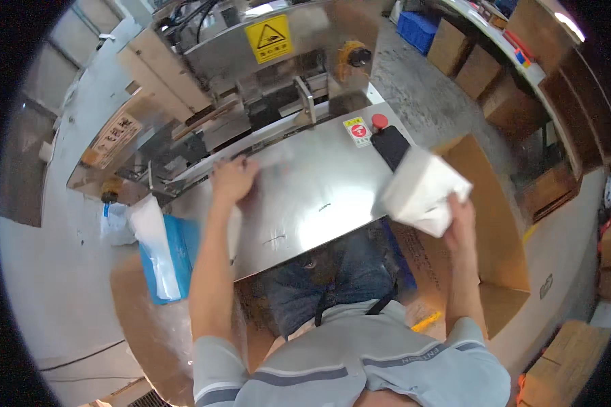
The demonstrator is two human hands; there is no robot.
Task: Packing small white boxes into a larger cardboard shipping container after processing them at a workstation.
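Note:
My right hand [460, 224] grips a white, block-shaped pack [424, 193], which looks like a stack of folded tissues, by its right side. The pack is tilted and held above the right end of the steel worktop [299, 203]. Over the worktop's far left part, close to the machine's slot, is my left hand [234, 178]. Its fingers look apart and blurred, and I see nothing held in them. Left of that forearm are a white pack [155, 237] and a blue pack [170, 271], partly hidden by the arm.
Ahead stands the machine [271, 88] with a yellow warning sign [269, 39]. A red button [379, 121] and a black phone-like slab [391, 147] are at the worktop's right end. Open cardboard boxes flank me, one on the right [502, 258] and one on the left [132, 292].

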